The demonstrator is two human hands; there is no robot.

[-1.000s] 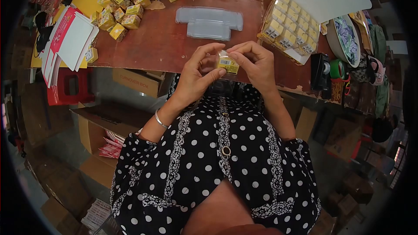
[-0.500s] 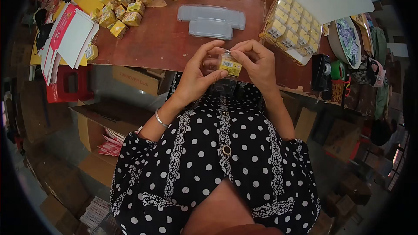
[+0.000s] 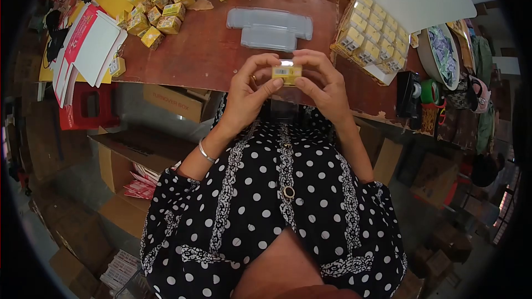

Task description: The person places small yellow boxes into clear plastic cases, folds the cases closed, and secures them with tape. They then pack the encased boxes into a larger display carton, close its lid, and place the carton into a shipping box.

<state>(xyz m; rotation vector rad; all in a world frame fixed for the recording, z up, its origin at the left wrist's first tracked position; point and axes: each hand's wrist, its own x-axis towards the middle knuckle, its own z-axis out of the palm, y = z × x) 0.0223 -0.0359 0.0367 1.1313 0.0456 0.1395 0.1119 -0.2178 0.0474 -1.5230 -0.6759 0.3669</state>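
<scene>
Yellow small box (image 3: 287,73) sits pinched between left hand (image 3: 247,95) and right hand (image 3: 326,86), fingertips gripping its ends, above the brown table (image 3: 199,50).

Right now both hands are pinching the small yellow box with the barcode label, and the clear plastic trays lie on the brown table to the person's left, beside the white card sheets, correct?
Not quite. In the head view both hands, left and right, do pinch the small yellow box with the barcode label. But the clear plastic trays lie on the brown table straight ahead, beyond the hands, apart from the white card sheets at the left.
</scene>
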